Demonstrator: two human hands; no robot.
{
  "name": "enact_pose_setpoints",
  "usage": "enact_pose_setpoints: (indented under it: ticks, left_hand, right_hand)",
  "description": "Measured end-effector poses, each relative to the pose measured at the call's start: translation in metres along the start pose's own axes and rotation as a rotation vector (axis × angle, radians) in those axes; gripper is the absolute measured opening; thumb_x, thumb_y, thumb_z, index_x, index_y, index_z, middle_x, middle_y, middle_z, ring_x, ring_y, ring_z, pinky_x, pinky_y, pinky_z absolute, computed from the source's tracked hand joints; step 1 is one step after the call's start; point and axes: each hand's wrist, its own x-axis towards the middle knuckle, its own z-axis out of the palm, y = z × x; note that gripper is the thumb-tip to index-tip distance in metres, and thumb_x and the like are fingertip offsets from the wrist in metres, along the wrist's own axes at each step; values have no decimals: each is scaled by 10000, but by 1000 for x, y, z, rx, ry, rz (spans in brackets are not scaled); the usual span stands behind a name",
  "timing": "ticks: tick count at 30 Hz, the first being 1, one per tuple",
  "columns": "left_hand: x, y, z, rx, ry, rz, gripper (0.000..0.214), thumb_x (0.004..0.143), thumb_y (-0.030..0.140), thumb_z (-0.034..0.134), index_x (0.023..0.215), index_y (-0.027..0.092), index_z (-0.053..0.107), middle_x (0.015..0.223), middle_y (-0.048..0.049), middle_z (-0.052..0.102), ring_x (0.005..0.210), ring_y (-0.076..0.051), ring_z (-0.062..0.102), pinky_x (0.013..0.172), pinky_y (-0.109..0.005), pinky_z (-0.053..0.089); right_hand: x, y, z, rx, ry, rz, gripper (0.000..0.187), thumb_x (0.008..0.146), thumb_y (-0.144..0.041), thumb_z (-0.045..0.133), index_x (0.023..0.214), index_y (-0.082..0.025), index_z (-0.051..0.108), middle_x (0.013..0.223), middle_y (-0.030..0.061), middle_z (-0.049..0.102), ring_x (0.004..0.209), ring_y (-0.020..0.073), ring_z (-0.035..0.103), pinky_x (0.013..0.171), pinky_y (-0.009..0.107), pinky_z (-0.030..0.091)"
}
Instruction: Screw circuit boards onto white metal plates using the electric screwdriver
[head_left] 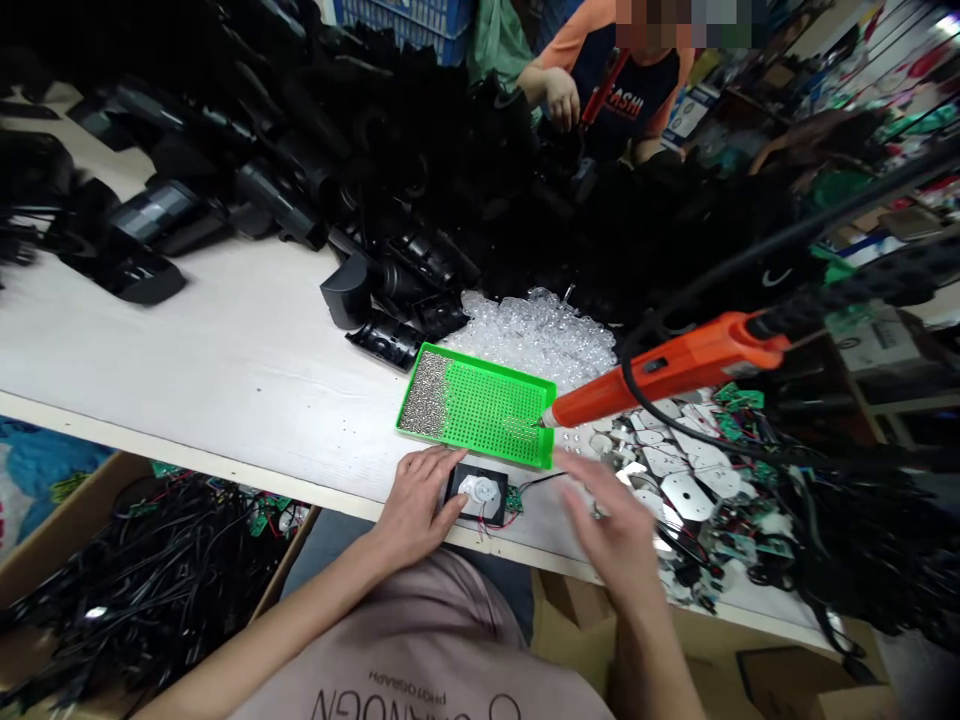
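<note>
My left hand (421,500) rests at the table's front edge and steadies a small black plastic housing (493,512), with fingers along its upper left and the thumb on its left side. Inside the housing lies a whitish plate with a clear round piece (486,490). A small green circuit board (514,498) with thin red and black wires sits at its right. My right hand (611,515), blurred by motion, hovers to the right, its thumb and fingers apart and nothing seen in them. Above it hangs an orange electric screwdriver (645,372), its tip over the right end of a green perforated tray (495,400).
Small screws (426,395) fill the tray's left end. Behind it are clear plastic parts (532,330) and heaped black shells (277,200). Metal plates (686,490) and boards lie right. A box of black cables (165,570) stands lower left. Across the table a person (622,90) holds a red tool.
</note>
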Motion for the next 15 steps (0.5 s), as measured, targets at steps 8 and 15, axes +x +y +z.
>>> enact_pose_setpoints:
  ticks: [8, 15]
  left_hand:
    - [14, 8, 8, -6, 34, 110, 451, 868, 351, 600, 1300, 252, 512, 1206, -82, 615, 1158, -266, 524, 975, -435, 385]
    - [13, 3, 20, -42, -41, 68, 311, 946, 387, 496, 1211, 258, 595, 1202, -85, 629, 1145, -253, 551, 936, -420, 408]
  right_hand:
    - [140, 27, 19, 402, 452, 112, 852, 764, -414, 721, 1439, -279, 220, 1302, 114, 514, 1140, 252, 590, 900, 441, 544]
    - [122, 21, 13, 602, 301, 170, 572, 851, -389, 569, 1363, -280, 338, 1033, 38, 617, 764, 144, 622, 660, 302, 545]
